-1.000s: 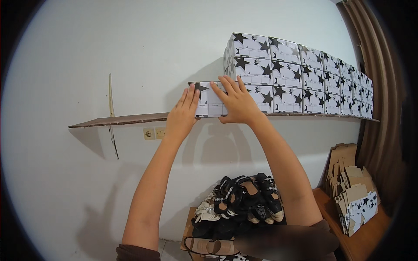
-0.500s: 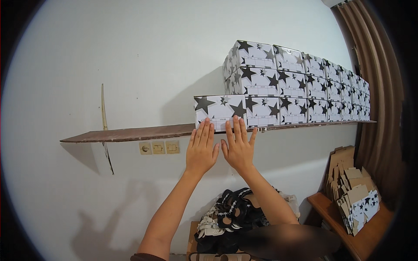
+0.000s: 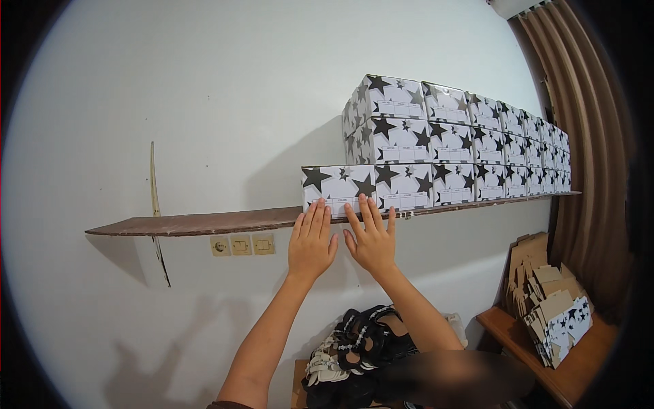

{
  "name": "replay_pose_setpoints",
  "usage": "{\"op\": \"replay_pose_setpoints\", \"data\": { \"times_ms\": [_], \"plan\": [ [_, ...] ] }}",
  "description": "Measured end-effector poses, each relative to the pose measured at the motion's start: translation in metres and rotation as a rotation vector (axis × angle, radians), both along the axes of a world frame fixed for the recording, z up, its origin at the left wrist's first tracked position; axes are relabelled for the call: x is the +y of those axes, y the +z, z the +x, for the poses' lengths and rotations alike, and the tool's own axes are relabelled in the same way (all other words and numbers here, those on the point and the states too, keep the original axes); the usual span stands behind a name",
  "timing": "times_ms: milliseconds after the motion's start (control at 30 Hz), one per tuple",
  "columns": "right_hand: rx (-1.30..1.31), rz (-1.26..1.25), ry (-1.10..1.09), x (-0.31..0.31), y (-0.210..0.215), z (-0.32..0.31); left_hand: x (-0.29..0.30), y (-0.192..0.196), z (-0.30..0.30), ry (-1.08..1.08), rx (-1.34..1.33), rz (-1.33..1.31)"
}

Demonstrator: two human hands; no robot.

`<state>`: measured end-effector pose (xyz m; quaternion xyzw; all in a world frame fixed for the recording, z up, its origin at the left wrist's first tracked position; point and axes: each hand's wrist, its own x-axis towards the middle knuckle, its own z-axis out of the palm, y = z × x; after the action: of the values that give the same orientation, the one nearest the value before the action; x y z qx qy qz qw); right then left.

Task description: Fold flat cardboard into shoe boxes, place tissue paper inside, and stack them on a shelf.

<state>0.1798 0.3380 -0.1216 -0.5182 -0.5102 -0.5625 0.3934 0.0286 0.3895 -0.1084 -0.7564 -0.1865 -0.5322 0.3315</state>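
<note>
Two hands rise flat and open, gripping nothing: the left hand [image 3: 311,242] and right hand [image 3: 370,238] side by side, fingertips touching the front of the end box [image 3: 338,188]. That box sits on the shelf [image 3: 204,223], leftmost of the stacked boxes [image 3: 463,146].
</note>
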Motion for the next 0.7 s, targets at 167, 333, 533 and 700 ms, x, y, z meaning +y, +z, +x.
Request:
{"op": "replay_pose_setpoints", "data": {
  "times_ms": [167,333,533,700],
  "plan": [
    [-0.025,0.006,0.018,-0.001,0.006,0.002,0.003,0.003,0.007,0.015,-0.060,0.056],
    [-0.038,0.005,0.051,-0.002,0.009,0.003,0.001,0.004,0.012,0.029,-0.094,0.062],
    [-0.058,-0.022,0.071,-0.010,0.010,0.007,-0.015,0.004,0.026,0.069,-0.121,0.002],
    [0.050,-0.004,0.098,-0.057,-0.008,0.019,-0.055,-0.015,0.042,0.056,-0.147,-0.040]
  ]
}}
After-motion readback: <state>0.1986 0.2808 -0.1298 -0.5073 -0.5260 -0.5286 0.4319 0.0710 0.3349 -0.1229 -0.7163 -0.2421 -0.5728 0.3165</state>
